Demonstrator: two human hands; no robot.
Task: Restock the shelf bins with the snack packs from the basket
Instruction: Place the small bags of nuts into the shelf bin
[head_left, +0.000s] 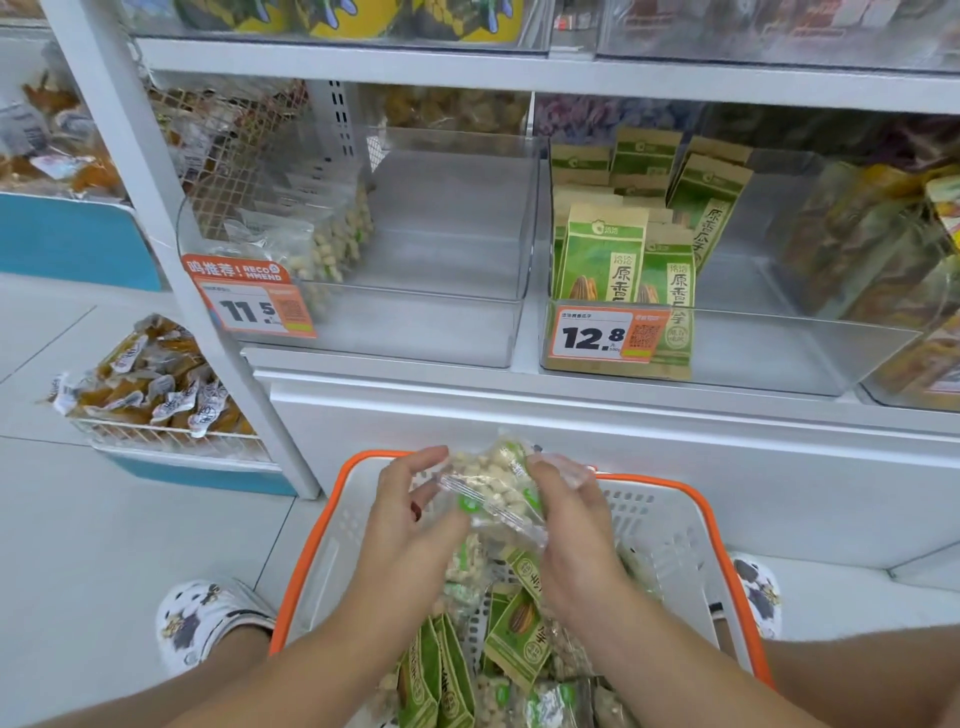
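A person looks down at both bare hands, raised over a white basket (670, 525) with an orange rim that stands on the floor in front of a white shelf (571, 75). Between the hands is a clear snack pack (491, 486) of pale nuts, held above the basket. The left hand (410, 512) grips the pack's left side, fingers curled around its edge. The right hand (569, 519) grips the right side, fingers wrapped over the crinkled plastic. More packs lie in the basket below the hands: clear nut packs and green seed packs (519, 634).

On the shelf above, a clear left bin (415, 327) holds a few matching nut packs, pushed to its left side, with an orange price tag (254, 304) on its front (it reads 11.5). Just beside it on the right, a second clear bin (769, 358) holds upright green seed packs behind a tag (608, 335) reading 12.8. Patterned shoes show on either side of the basket.
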